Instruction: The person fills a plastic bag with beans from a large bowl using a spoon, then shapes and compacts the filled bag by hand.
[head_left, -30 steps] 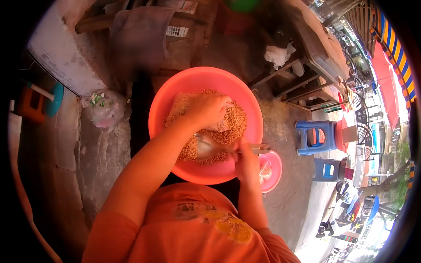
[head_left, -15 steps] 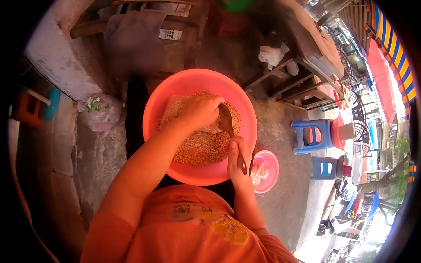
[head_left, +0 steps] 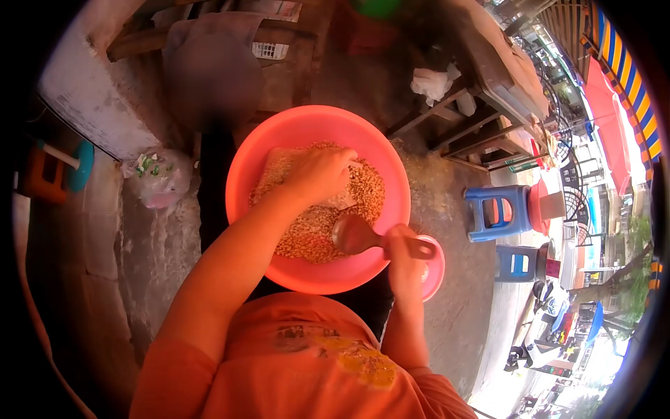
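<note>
A large pink basin (head_left: 328,117) in front of my body holds loose tan grains (head_left: 307,241). In it lies a pale, see-through plastic bag (head_left: 277,165) with grains inside. My left hand (head_left: 317,174) rests over the bag, fingers closed on its edge; the hand hides part of the bag. My right hand (head_left: 403,255), above the basin's right rim, grips the handle of a brown serving spoon (head_left: 357,235). The spoon's round bowl is over the grains near the basin's lower right. Behind the right hand, a small pink bowl (head_left: 436,276) is partly hidden.
On the left, a knotted plastic bag with scraps (head_left: 160,180) lies on the floor by a wall. Wooden tables (head_left: 488,84) stand at upper right. Blue plastic stools (head_left: 499,213) are farther right. A cloth (head_left: 209,42) hangs over wooden furniture at upper left.
My right hand has moved right and slightly up, drawing the spoon away from the bag and turning it toward horizontal. My left hand stays almost still on the bag.
</note>
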`<state>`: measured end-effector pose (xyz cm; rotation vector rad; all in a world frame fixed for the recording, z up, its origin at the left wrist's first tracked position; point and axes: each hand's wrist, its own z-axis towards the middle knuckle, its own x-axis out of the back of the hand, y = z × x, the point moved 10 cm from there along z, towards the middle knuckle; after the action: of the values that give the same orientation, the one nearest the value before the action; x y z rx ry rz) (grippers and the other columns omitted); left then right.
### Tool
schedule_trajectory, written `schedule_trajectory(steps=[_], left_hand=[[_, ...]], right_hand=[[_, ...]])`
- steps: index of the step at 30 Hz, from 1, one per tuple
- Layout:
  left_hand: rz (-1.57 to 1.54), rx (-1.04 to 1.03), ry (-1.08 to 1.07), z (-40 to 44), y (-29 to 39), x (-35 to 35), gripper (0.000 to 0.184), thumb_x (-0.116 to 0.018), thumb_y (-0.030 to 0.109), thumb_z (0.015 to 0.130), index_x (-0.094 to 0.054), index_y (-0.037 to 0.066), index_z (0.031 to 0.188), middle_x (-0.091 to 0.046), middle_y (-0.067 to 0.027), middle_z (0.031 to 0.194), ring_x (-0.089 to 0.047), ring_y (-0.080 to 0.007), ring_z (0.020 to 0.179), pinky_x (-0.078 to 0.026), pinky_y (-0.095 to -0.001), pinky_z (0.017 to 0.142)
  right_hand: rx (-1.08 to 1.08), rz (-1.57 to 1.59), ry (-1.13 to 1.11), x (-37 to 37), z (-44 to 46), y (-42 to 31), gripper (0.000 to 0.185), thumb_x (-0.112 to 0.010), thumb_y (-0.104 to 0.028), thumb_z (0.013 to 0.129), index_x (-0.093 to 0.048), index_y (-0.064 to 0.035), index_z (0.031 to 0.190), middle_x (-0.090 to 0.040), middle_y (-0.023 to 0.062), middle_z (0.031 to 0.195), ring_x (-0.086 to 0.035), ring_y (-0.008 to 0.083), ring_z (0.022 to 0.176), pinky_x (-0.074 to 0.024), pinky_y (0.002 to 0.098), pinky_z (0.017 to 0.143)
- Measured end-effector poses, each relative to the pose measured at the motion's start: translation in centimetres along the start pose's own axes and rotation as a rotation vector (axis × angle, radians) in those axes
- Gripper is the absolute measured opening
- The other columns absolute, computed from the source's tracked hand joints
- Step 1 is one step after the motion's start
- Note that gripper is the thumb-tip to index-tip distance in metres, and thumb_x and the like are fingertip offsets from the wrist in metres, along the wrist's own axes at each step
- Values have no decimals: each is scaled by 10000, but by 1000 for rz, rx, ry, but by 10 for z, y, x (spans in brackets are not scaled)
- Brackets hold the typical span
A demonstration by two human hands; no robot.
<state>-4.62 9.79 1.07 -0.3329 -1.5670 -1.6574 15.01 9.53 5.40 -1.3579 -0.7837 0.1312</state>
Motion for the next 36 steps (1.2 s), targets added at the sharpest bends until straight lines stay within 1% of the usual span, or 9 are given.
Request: schedule_trajectory(steps=[8,11,20,23,27,29,31,34,36], left_hand=[[13,24,-32,1,3,2,326,-530,128,839,-641,82,1142,-693,-170,957,-661,-353,865,-508,-472,780],[-1,16,-22,0,3,2,319,-532,132,839,-645,89,1135,-694,-168,945,-661,-353,857,-509,-474,776],[19,9,-18,1,2,2,302,-535,129,849,-647,93,1127,-694,-162,953,-659,-356,868,-508,-474,784],[11,-5,-11,1,0,-1,282,-540,134,865,-647,97,1123,-694,-157,969,-658,-355,881,-506,-473,793],[38,5,-22,0,0,-1,262,-546,148,881,-645,100,1119,-696,-150,980,-658,-354,890,-504,-476,796],[44,10,-22,1,0,-2,260,-543,151,884,-645,100,1118,-698,-146,978,-658,-354,892,-504,-477,796],[58,27,-29,1,1,0,262,-537,149,885,-645,100,1118,-699,-144,975,-657,-353,893,-505,-477,797],[50,-6,21,-1,3,4,267,-530,146,883,-645,99,1119,-701,-145,960,-660,-355,879,-508,-478,792],[38,-1,6,0,2,3,274,-524,143,880,-645,100,1121,-700,-149,950,-661,-356,864,-510,-478,785]], right_hand=[[-100,297,-391,-85,0,41,292,-432,-258,1034,-561,-32,902,-546,28,695,-523,93,654,-402,236,608],[-118,359,-371,-96,0,32,283,-439,-252,1028,-551,-39,879,-528,26,670,-519,108,653,-395,235,609],[-178,852,124,-6,9,46,251,-499,-247,979,-492,-60,811,-357,17,606,-409,159,597,-399,323,657],[-60,856,327,30,9,31,261,-452,-214,1006,-510,-47,814,-434,32,659,-452,152,633,-389,289,639],[117,525,370,33,8,7,279,-433,-230,1019,-525,-39,837,-502,42,710,-469,148,654,-413,300,670],[136,116,225,9,9,5,243,-425,-213,1028,-532,-32,906,-543,63,762,-510,153,700,-437,301,706],[381,-183,-42,-30,8,-9,154,-464,-137,1010,-552,-20,964,-577,61,799,-538,156,717,-445,295,663],[388,-215,-55,-29,9,-17,48,-548,20,913,-581,13,947,-566,166,816,-558,345,749,-449,368,665],[379,-244,70,-8,6,-10,102,-495,-71,971,-572,-7,952,-574,86,802,-545,208,734,-444,311,653]])
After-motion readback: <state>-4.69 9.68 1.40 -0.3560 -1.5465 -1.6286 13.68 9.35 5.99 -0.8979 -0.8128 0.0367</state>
